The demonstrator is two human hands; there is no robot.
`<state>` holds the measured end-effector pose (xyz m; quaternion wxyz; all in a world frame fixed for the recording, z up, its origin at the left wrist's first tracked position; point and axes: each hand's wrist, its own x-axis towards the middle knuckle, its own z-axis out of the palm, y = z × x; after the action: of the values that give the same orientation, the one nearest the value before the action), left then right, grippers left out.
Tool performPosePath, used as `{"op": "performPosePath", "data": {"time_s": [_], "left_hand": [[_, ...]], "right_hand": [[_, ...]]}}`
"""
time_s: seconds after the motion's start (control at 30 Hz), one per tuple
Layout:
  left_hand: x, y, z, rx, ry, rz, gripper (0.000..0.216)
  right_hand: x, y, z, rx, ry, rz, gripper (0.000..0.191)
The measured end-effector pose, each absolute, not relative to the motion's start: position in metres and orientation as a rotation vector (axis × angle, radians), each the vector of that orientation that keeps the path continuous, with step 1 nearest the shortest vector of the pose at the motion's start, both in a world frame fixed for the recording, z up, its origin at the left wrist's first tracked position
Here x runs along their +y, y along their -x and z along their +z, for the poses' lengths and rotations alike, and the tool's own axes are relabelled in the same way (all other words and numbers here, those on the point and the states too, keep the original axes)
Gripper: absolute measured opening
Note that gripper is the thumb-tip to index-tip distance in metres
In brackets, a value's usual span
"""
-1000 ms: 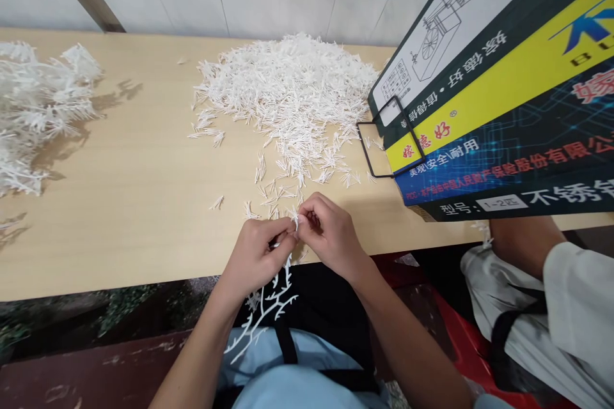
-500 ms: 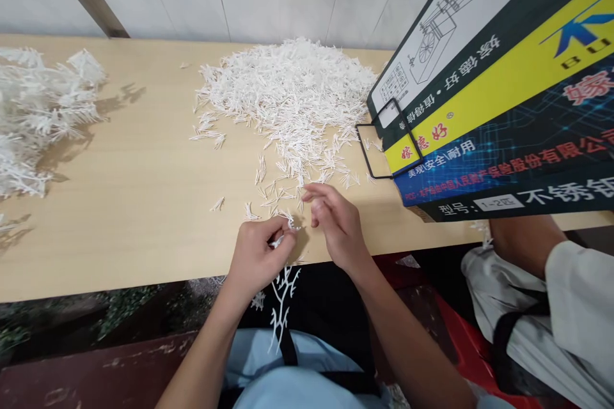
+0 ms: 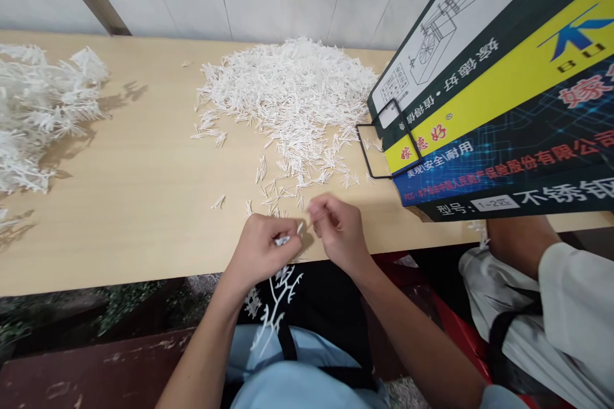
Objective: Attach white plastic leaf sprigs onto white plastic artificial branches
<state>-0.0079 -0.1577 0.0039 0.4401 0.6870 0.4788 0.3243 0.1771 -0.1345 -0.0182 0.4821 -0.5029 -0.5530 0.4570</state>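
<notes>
My left hand (image 3: 266, 246) is closed around a white branched plastic sprig (image 3: 277, 303) near the front edge of the table. The sprig's stem hangs below the fist over my lap, and a small white tip pokes out past the thumb. Just to the right, my right hand (image 3: 339, 228) has its fingers curled in towards the thumb, slightly blurred; whatever they pinch, if anything, is hidden. Beyond both hands, short white forked pieces (image 3: 297, 140) lie scattered, running back into a large heap (image 3: 292, 77) against the wall.
A pile of white branched sprigs (image 3: 43, 108) is on the table (image 3: 139, 204) at left. On the right, a large printed box (image 3: 480, 108) has a black wire frame (image 3: 367, 153) at its corner. A person's arm (image 3: 522, 239) and light clothing show beneath the box.
My right hand has come down a little and its fingers have curled in. The left fist has turned slightly, and the hanging sprig has swung to the left.
</notes>
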Motion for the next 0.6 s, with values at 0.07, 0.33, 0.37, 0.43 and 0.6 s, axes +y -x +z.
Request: {"op": "performPosePath", "data": {"time_s": [0.07, 0.33, 0.37, 0.43, 0.6], "left_hand": [[-0.161, 0.015, 0.002, 1.059, -1.688, 0.798, 0.037], [-0.165, 0.023, -0.016, 1.149, -1.162, 1.16, 0.037], [-0.165, 0.022, -0.017, 1.143, -1.154, 1.161, 0.037], [-0.164, 0.02, -0.018, 1.143, -1.157, 1.168, 0.038], [-0.166, 0.015, -0.016, 1.183, -1.002, 1.286, 0.035]], "right_hand": [[-0.132, -0.179, -0.02, -1.161, 1.179, 1.118, 0.033], [-0.136, -0.168, -0.015, -1.806, 1.234, 0.64, 0.021], [-0.138, -0.167, -0.013, -1.849, 1.222, 0.562, 0.023], [-0.145, -0.168, -0.01, -1.922, 1.198, 0.426, 0.028], [-0.182, -0.178, -0.005, -2.198, 1.03, 0.534, 0.014]]}}
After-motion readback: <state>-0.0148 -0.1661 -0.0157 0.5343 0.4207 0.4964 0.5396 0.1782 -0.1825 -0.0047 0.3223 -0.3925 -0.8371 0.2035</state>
